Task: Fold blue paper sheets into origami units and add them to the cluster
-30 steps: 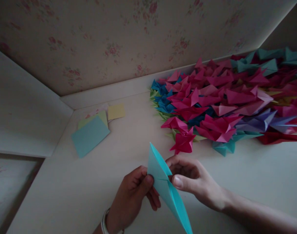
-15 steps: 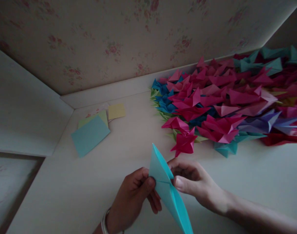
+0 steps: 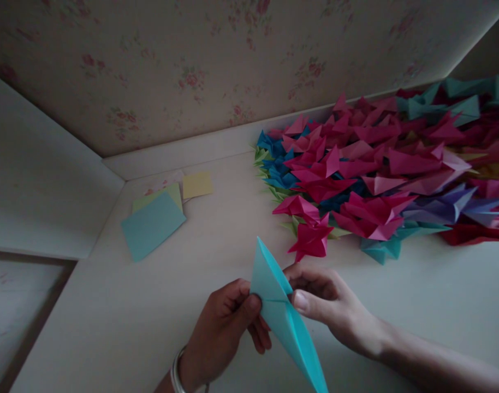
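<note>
A folded sheet of turquoise paper (image 3: 274, 305) is held above the white tabletop, tilted, with a crease across its middle and open folds along the right edge. My left hand (image 3: 229, 327) pinches its left side between thumb and fingers; a pale band circles that wrist. At the notch on the opposite edge, my right hand (image 3: 331, 305) grips the paper with thumb and fingertips, the fingertips partly hidden behind it. The paper's lower tip runs out of the picture. Just beyond my right hand lies a bright pink folded paper piece (image 3: 310, 240).
Folded paper pieces (image 3: 356, 169) in pink, blue, green, purple and red are heaped along the wall at the right. Flat sheets lie at the left: a turquoise sheet (image 3: 153, 226), a green sheet (image 3: 173, 196) and a yellow sheet (image 3: 197, 185). A white panel (image 3: 40, 164) borders the table.
The view has shifted very slightly. Both hands keep the same hold on the turquoise paper, and its folds look the same.
</note>
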The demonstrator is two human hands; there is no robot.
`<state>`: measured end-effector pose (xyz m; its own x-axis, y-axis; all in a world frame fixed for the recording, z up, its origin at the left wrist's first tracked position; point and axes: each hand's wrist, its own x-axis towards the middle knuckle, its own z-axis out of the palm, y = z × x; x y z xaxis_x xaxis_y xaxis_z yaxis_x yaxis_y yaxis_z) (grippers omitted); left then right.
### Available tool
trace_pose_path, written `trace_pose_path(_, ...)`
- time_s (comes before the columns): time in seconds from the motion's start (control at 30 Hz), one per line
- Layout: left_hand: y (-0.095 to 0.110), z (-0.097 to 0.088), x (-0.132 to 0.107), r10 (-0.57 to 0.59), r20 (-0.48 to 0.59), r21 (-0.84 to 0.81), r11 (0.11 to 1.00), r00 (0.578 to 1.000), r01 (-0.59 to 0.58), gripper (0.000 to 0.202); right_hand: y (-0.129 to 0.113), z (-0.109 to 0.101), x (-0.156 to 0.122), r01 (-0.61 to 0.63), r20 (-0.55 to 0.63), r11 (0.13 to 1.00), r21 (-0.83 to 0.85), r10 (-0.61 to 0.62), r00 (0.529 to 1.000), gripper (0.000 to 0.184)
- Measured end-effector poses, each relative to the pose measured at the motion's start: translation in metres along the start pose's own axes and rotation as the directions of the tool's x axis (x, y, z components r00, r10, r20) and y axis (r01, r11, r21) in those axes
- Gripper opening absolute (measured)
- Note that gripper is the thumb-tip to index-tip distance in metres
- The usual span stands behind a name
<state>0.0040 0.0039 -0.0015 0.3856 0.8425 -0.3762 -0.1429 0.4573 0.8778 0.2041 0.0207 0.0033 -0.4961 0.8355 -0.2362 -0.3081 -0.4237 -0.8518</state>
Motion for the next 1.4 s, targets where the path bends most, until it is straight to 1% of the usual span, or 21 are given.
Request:
trace_pose_path(0.23,0.0028,0.0012,-0.0004,0.003,-0.006,0.03,1.0,1.0,-0.003,0.041,-0.0024,0.0008,-0.0007,0.012,0.037,1.0,0.008,-0.012,0.999,0.036)
trace_pose_path(0.37,0.0028,0.0022,-0.0009,0.01,-0.01,0.029,1.0,1.0,-0.01,0.041,-0.0021,0.0005,-0.0006,0.02,0.001,1.0,-0.011,-0.02,1.0,0.036)
trace_pose_path(0.6,0.0034,0.0016,0.0002,0.008,-0.001,0.046,0.999,1.0,-0.008,0.041,-0.0014,-0.0013,-0.0026,0.01,-0.025,0.998,-0.055,-0.012,1.0,0.038)
trace_pose_path(0.77,0.003,0.0016,0.0004,0.004,-0.012,0.063,0.998,1.0,-0.003,0.04,-0.0005,-0.0019,-0.0015,0.004,-0.014,0.999,-0.039,-0.005,1.0,0.037)
trace_pose_path(0.93,0.0034,0.0017,0.0,0.0,-0.013,0.069,0.998,1.0,0.001,0.04,-0.0017,-0.0013,-0.002,0.004,-0.04,0.998,-0.06,-0.006,0.999,0.037)
trace_pose_path(1.07,0.0025,0.0002,0.0004,0.002,-0.021,0.065,0.998,1.0,0.0,0.039,-0.0015,-0.0018,-0.0028,0.035,-0.076,0.996,-0.083,-0.041,0.996,0.034)
trace_pose_path(1.27,0.001,-0.0004,-0.0001,-0.008,-0.01,0.037,0.999,1.0,0.009,0.04,-0.0007,-0.0027,-0.001,0.059,-0.093,0.993,-0.099,-0.068,0.993,0.027)
trace_pose_path(1.33,0.0018,-0.0001,-0.0001,-0.008,-0.016,0.041,0.999,1.0,0.009,0.04,-0.0003,-0.0032,-0.001,0.087,-0.132,0.986,-0.145,-0.107,0.985,0.026)
trace_pose_path(1.4,0.0026,-0.0001,0.0004,-0.001,-0.027,0.057,0.998,1.0,0.003,0.041,0.001,-0.0042,-0.002,0.125,-0.177,0.961,-0.245,-0.171,0.969,0.023)
